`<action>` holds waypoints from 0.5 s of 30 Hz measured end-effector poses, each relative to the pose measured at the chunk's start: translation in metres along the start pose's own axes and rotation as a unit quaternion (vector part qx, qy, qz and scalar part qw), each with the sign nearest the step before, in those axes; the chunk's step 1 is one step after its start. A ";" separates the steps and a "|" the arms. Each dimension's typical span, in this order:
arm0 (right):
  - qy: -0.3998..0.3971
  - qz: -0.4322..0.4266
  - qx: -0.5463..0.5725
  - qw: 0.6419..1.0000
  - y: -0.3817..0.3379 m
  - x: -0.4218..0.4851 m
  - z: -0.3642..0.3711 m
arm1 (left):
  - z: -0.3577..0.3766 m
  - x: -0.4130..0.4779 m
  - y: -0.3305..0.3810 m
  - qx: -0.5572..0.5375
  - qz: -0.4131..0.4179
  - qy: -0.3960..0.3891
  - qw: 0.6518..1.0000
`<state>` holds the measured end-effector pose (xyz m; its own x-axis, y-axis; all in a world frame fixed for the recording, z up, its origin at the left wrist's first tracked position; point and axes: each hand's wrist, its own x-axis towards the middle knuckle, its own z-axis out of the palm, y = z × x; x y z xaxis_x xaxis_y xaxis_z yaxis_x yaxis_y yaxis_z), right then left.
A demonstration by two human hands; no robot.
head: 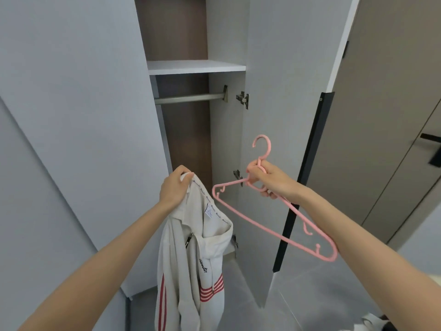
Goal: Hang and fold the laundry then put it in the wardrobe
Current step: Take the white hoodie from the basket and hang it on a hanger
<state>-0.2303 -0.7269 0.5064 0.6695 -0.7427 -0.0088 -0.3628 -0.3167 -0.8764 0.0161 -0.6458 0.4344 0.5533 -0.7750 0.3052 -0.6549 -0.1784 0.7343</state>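
A white zip jacket (pixel 191 259) with red stripes hangs down in front of me. My left hand (pixel 174 186) grips it at the collar. To its right my right hand (pixel 269 179) holds a pink plastic hanger (pixel 274 211) by the neck under its hook, tilted with one end toward me. The hanger is beside the jacket, apart from it. Ahead stands the open wardrobe (pixel 229 139) with a bare metal rail (pixel 191 97) under a white shelf (pixel 195 66).
The wardrobe's right door (pixel 286 115) stands open toward me, its black edge strip just behind the hanger. A closed white door panel (pixel 71 115) fills the left. A brown room door with a black handle (pixel 432 146) is at the far right. Grey floor tiles lie below.
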 end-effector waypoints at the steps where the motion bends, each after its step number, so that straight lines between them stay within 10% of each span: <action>1: -0.004 -0.003 0.002 1.000 0.002 -0.008 0.000 | -0.001 -0.007 0.001 0.002 -0.006 0.004 1.000; 15: -0.093 -0.124 0.017 0.988 0.022 -0.108 0.019 | -0.002 -0.125 0.045 0.013 -0.003 0.014 1.000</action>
<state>-0.2983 -0.6420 0.4786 0.8443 -0.5217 0.1226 -0.1522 -0.4527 -0.8786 -0.0816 -0.5559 0.4305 0.5711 -0.7564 0.3190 -0.6650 -0.1984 0.7200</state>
